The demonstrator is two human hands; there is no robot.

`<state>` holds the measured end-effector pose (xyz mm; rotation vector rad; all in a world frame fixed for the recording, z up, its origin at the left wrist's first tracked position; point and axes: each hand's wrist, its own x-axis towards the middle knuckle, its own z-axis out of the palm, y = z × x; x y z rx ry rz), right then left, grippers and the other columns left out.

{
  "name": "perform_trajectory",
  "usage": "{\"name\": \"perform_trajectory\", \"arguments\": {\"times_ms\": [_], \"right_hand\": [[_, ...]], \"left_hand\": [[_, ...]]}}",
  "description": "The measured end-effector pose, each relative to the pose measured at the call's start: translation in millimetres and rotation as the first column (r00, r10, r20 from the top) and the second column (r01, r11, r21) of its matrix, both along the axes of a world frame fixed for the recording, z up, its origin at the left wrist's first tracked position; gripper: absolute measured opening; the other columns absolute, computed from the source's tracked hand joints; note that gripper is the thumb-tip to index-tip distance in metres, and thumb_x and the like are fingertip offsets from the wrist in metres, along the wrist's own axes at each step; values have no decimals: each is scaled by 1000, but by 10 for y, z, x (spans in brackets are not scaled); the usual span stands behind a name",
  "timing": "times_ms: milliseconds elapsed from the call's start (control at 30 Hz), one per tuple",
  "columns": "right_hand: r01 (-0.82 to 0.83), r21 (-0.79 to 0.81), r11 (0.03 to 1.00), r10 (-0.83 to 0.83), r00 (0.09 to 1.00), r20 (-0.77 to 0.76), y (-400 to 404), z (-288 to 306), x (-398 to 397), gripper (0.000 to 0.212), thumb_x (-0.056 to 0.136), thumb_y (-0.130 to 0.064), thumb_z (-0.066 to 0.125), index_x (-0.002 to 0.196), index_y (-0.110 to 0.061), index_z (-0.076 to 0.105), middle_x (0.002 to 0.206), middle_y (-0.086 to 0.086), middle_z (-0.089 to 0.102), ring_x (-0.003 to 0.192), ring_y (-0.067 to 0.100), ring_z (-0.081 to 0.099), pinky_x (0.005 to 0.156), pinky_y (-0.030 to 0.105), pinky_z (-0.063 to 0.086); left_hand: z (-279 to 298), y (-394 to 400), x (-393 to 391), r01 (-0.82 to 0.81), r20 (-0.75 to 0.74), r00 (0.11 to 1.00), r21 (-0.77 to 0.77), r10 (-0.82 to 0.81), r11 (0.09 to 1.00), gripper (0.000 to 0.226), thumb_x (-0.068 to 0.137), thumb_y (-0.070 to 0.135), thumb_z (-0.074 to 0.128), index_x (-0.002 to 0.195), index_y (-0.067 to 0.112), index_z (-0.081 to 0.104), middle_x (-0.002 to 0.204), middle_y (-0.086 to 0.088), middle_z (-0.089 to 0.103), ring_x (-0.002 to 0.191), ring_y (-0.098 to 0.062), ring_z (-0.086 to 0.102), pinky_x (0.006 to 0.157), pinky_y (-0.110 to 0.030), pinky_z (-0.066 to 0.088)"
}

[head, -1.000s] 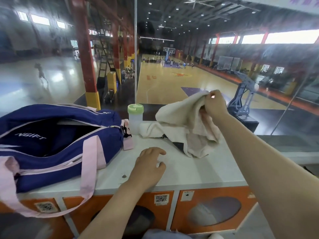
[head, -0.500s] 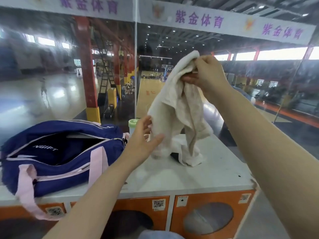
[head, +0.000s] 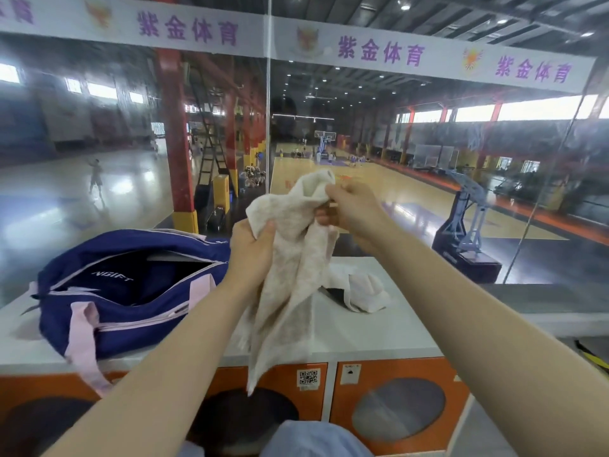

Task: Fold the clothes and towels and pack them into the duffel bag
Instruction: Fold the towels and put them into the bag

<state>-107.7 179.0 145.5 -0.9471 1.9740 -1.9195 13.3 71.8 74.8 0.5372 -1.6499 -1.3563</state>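
I have the cream, nubbly cotton towel (head: pixel 290 258) up in the air in front of me, above the white bench (head: pixel 379 334) and just to the right of the navy duffel bag with pale pink straps (head: pixel 131 291), which sits on the bench with its zip gaping open. My right hand (head: pixel 349 209) pinches the towel's top edge between thumb and curled fingers, and my left hand (head: pixel 252 249) is wrapped around a bunched part of the cloth a little lower, on the bag's side. The rest hangs down in a twisted drape whose bottom tip falls past the bench's front edge, over the orange locker doors (head: pixel 398 413) below. To fold this well, I judge that I first need to find two true corners: walk my fingers along the top hem until each hand holds one, then draw my hands apart so the cloth hangs flat and untwisted. From there I would bring the corners together, lay the half on the bare bench to the right of the bag, and smooth it before folding again. A second pale, crumpled cloth (head: pixel 359 288) lies on the bench farther right of the bag, so I should keep the hanging end from snagging it.
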Motion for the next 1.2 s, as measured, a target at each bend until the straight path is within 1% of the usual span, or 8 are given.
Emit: {"name": "perform_trajectory", "arguments": {"times_ms": [100, 167, 300, 500, 800, 967, 1100, 1200], "right_hand": [[129, 166, 978, -102, 981, -164, -52, -378, -218, 20, 92, -22, 50, 76, -12, 56, 74, 6, 63, 70, 20, 62, 68, 35, 52], [-48, 296, 954, 101, 981, -164, -27, -650, -326, 20, 94, -32, 49, 95, -22, 67, 99, -7, 68, 93, 13, 64, 79, 28, 50], [-310, 493, 813, 284, 950, 129, 77, -1332, -395, 49, 98, -29, 52, 145, -32, 37, 129, -15, 52, 114, 9, 53, 93, 29, 48], [-258, 411, 874, 102, 926, 365, -27, -1956, -273, 84, 80, -47, 74, 145, -14, 33, 138, 6, 52, 116, 21, 58, 95, 36, 52], [116, 506, 855, -108, 993, -45, -21, -2026, -326, 52, 86, -9, 55, 135, -16, 38, 112, 3, 56, 89, 16, 54, 71, 31, 50], [408, 192, 893, -180, 713, -677, -48, -1995, -182, 34, 83, -14, 60, 115, -16, 51, 117, 2, 50, 105, 19, 47, 90, 33, 43], [24, 407, 913, 305, 622, -721, 79, -2067, 23, 22, 84, -12, 47, 98, -20, 61, 96, -8, 55, 91, 8, 47, 84, 30, 45], [-141, 649, 748, 616, 513, -598, 136, -2275, 103, 52, 80, -13, 44, 128, -29, 56, 128, -7, 56, 116, 12, 48, 103, 32, 40]], "left_hand": [[-206, -232, -91, -15, 161, 987, 48, 7, 999, 14, 94, 30, 52, 88, 28, 64, 93, 1, 69, 90, -20, 65, 81, -39, 54], [-401, -352, -145, 8, 191, 981, 145, -36, 989, 17, 91, 32, 54, 101, 26, 67, 100, 2, 69, 95, -20, 65, 84, -42, 54], [-774, -480, -163, -57, 381, 925, 173, -13, 983, 27, 91, 29, 57, 118, 25, 60, 105, 3, 61, 87, -14, 55, 71, -28, 46], [-1096, -481, -130, -75, 289, 957, 320, -22, 945, 49, 87, 5, 53, 130, 29, 48, 115, 0, 59, 103, -24, 57, 84, -43, 51], [-1219, -378, -141, 42, 214, 973, 206, -87, 978, 9, 96, 31, 52, 94, 39, 57, 99, 12, 62, 96, -12, 59, 85, -38, 49], [-1173, -454, -187, 295, 278, 903, 153, -327, 943, 35, 97, 11, 45, 109, 41, 59, 114, 16, 62, 116, -9, 57, 95, -26, 44], [-1279, -545, -27, 244, 510, 844, -84, -168, 966, 47, 90, 2, 49, 127, 31, 51, 116, 15, 57, 113, -8, 53, 96, -26, 41], [-1390, -656, 149, 245, 701, 712, -195, -40, 950, 46, 83, -1, 48, 122, 23, 50, 120, 3, 55, 110, -16, 52, 94, -30, 43]]}}
